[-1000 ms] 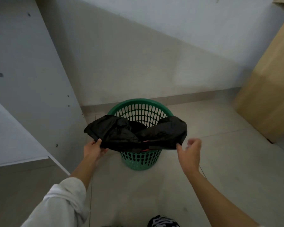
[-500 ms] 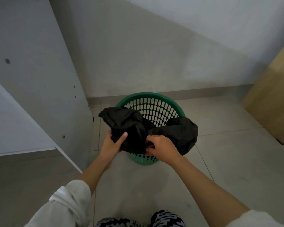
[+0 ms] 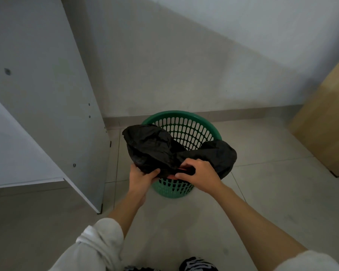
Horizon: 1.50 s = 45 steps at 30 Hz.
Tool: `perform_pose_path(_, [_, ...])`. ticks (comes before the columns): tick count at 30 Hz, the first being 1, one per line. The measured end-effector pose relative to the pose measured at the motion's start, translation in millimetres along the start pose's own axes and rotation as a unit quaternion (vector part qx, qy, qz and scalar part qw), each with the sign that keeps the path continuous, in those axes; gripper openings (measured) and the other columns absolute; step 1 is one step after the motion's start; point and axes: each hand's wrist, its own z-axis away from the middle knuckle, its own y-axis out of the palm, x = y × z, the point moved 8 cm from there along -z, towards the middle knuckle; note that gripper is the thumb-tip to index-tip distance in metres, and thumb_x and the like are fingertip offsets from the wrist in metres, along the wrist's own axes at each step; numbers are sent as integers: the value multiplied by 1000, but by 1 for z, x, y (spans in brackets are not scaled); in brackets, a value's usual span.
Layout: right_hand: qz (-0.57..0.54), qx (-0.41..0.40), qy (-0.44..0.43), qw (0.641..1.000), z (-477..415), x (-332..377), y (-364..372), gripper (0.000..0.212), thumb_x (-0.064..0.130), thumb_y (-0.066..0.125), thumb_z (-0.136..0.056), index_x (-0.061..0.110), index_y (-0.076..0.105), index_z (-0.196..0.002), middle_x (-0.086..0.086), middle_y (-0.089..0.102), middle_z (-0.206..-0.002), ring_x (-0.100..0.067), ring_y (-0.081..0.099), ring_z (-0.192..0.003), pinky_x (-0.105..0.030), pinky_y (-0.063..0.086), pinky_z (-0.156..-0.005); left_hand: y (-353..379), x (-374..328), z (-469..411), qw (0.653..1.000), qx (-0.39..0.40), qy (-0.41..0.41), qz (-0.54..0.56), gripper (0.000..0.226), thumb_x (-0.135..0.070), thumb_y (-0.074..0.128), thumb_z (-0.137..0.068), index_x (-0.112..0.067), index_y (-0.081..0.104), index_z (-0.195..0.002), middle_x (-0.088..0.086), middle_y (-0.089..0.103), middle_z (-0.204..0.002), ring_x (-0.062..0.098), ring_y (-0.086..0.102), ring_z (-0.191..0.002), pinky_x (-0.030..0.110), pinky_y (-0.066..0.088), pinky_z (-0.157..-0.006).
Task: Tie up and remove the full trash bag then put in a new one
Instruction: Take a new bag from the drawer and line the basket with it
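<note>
A green perforated plastic bin stands on the tiled floor near the wall. A black trash bag sits in its mouth, with two gathered flaps spread left and right over the near rim. My left hand grips the lower edge of the left flap. My right hand pinches the bag where the two flaps meet at the near rim. A bit of red shows under my right fingers.
A grey cabinet panel stands to the left of the bin, its bottom corner near my left forearm. A wooden cabinet rises at the right. The wall runs just behind the bin. Patterned footwear shows at the bottom edge.
My right hand moved in from the right flap's outer edge to the bag's middle and took hold there. My left hand shifted inward along the left flap. Both flaps bunched closer together.
</note>
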Motion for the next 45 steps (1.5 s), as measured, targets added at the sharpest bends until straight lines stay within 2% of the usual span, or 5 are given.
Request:
perform_pose_path(5, [15, 11, 9, 1000, -10, 1, 6, 19, 26, 72, -79, 25, 66, -97, -3, 64, -100, -18, 57, -96, -32, 47, -83, -27, -2, -13, 989, -134, -13, 66, 45, 3, 70, -79, -11, 37, -106, 15, 61, -95, 20, 63, -77, 38, 53, -82])
perform_pose_path(8, [-13, 20, -2, 1000, -17, 19, 24, 22, 24, 74, -77, 20, 64, -96, -4, 65, -99, -19, 58, -94, -31, 48, -80, -38, -14, -3, 965, -228, 54, -114, 32, -13, 71, -81, -10, 43, -96, 8, 61, -88, 21, 59, -80, 39, 52, -82])
perform_pose_path(19, [-213, 48, 24, 976, -28, 27, 26, 23, 25, 63, -89, 20, 63, -66, 9, 52, -60, -1, 47, -57, -18, 34, -57, -23, -8, -26, 981, -131, -15, -141, 44, -33, 78, -74, -3, 64, -103, 10, 70, -92, 24, 69, -83, 38, 57, -83])
perform_pose_path(29, [-253, -408, 311, 820, 21, -108, -60, 32, 27, 47, -98, 6, 55, -75, -12, 56, -74, -26, 51, -71, -30, 35, -63, -11, -35, -53, 948, -214, -1, -237, 31, -15, 44, -98, 3, 58, -118, 24, 62, -113, 39, 57, -106, 40, 46, -88])
perform_pose_path(45, [-291, -301, 446, 791, -8, -199, -55, 37, 21, 64, -87, 2, 53, -58, -11, 55, -67, -25, 50, -68, -32, 39, -62, -21, -56, -92, 903, -141, 148, -377, 43, -32, 37, -100, 0, 62, -116, 25, 65, -106, 39, 59, -99, 36, 44, -81])
